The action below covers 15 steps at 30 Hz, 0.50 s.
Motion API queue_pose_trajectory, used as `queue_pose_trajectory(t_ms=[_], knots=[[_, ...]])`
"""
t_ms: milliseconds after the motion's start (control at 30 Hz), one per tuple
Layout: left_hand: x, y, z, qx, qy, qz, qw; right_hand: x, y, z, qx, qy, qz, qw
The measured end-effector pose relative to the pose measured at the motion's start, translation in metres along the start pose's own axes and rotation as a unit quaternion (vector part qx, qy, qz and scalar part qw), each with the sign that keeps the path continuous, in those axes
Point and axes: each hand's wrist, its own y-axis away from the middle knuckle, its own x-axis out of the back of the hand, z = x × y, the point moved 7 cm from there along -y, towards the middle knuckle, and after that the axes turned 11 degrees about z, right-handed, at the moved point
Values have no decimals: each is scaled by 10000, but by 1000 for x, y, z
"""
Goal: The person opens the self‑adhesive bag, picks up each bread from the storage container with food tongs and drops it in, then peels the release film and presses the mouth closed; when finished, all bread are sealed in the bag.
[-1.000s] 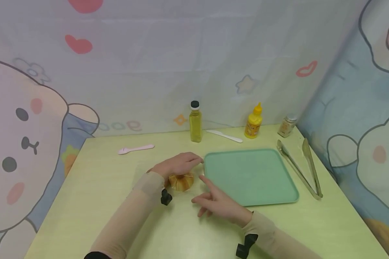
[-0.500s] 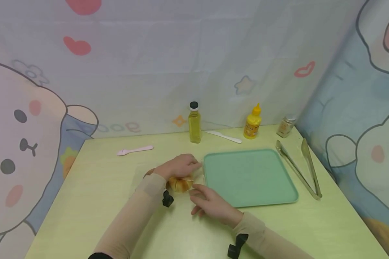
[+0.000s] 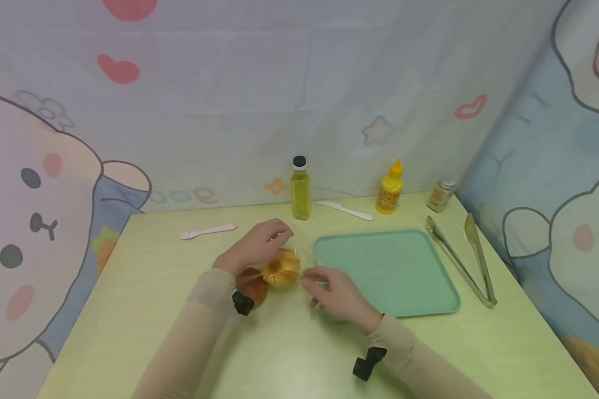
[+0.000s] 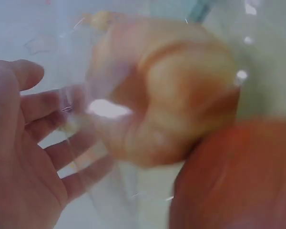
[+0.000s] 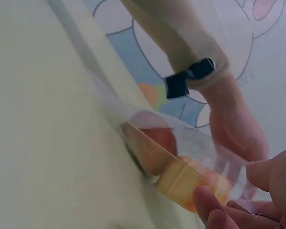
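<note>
A clear plastic bag [image 5: 195, 140] holds a ring-shaped golden bread [image 3: 283, 268] and a round reddish-brown bun [image 3: 253, 289]. In the left wrist view the bread [image 4: 186, 90] is near the lens, with the bun [image 4: 238, 176] at lower right. My left hand [image 3: 252, 246] is at the bag's far side, its fingers spread and seen partly through the film. At the bag's right end, my right hand [image 3: 339, 296] pinches the plastic between thumb and fingers, seen best in the right wrist view. The bag's exact outline is hard to make out from the head view.
A green tray [image 3: 389, 271] lies right of the bag, with metal tongs [image 3: 461, 260] beside it. Along the back stand an oil bottle [image 3: 300, 191], a yellow squeeze bottle [image 3: 390, 191] and a small jar [image 3: 441, 194]. A white knife [image 3: 345, 210] and pink fork [image 3: 208, 231] lie there.
My left hand has shifted left and away from me, uncovering more of the bread and bun. The right hand has gone from pointing fingers to pinching the bag, which looks lifted.
</note>
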Motion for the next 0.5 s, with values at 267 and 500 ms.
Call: queue_pose_trajectory(t_ms=[267, 500], knots=[[39, 14, -1, -33, 889, 766, 9931, 26, -16, -20, 413, 423, 320, 9977], [64, 27, 0, -89, 1202, 1379, 9831, 42, -26, -35, 714, 909, 628, 9913]])
